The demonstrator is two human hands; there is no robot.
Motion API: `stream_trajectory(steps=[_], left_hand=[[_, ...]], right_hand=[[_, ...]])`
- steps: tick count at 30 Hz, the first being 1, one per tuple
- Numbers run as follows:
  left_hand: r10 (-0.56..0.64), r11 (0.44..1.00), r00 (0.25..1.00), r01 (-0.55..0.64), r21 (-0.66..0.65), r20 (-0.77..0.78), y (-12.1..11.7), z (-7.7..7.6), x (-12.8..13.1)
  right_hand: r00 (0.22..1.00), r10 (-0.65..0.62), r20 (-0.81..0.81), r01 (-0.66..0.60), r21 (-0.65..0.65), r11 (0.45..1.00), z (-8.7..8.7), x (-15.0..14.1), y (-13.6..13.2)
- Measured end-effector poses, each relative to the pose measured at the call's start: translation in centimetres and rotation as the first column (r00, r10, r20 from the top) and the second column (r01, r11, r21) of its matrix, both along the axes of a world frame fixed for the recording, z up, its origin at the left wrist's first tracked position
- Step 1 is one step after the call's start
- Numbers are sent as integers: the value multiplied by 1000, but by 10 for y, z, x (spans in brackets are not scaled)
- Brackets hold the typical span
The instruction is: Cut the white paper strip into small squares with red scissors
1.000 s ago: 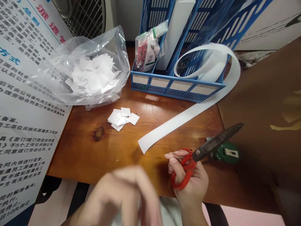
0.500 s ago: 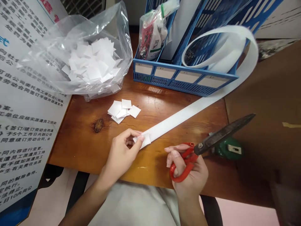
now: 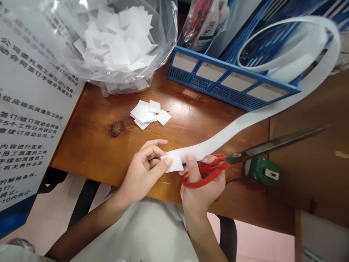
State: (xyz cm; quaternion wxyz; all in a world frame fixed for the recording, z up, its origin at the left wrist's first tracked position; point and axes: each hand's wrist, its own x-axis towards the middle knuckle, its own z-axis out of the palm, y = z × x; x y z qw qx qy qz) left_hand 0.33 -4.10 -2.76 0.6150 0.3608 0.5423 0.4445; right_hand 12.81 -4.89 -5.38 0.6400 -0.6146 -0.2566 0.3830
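My left hand [image 3: 145,171] pinches a small white square piece [image 3: 175,163] against the end of a long white strip [image 3: 215,141]. The square lies over the strip's end with its lower corner jutting out. In my right hand [image 3: 203,187] are scissors with red handles [image 3: 208,173] and dark blades pointing away to the right. The right thumb and fingers also touch the strip close to the square. Beyond the left hand, a small pile of cut white squares [image 3: 147,115] lies on the wooden table.
A clear plastic bag [image 3: 163,47] full of white squares stands at the back left. Behind the strip is a blue file rack [image 3: 231,85], with the strip's loop [image 3: 334,43] hanging over it. A green tape measure [image 3: 264,171] sits right of the scissors, beside a brown board.
My right hand has moved left with the scissors and now touches the strip. The strip is lifted and bends. The whole view has shifted slightly.
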Motion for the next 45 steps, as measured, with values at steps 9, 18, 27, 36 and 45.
stream_trajectory(steps=[9, 18, 27, 36, 45], left_hand=[[52, 998, 994, -49, -34, 96, -2, -8, 10], [82, 995, 994, -78, -61, 68, 2, -14, 11], [142, 988, 985, -134, -83, 94, 2, -13, 13], [115, 984, 979, -89, -156, 168, 4, -10, 11], [89, 974, 972, -40, -221, 219, 7, -2, 8]], right_hand=[[998, -7, 68, 4, 46, 999, -3, 0, -3], [996, -7, 84, 3, 45, 999, -2, 0, -3], [997, 58, 50, -58, 6, 998, 1, 0, -4], [998, 28, 59, -29, 15, 999, 3, 1, -3], [997, 36, 74, -38, 26, 999, 1, 1, -4]])
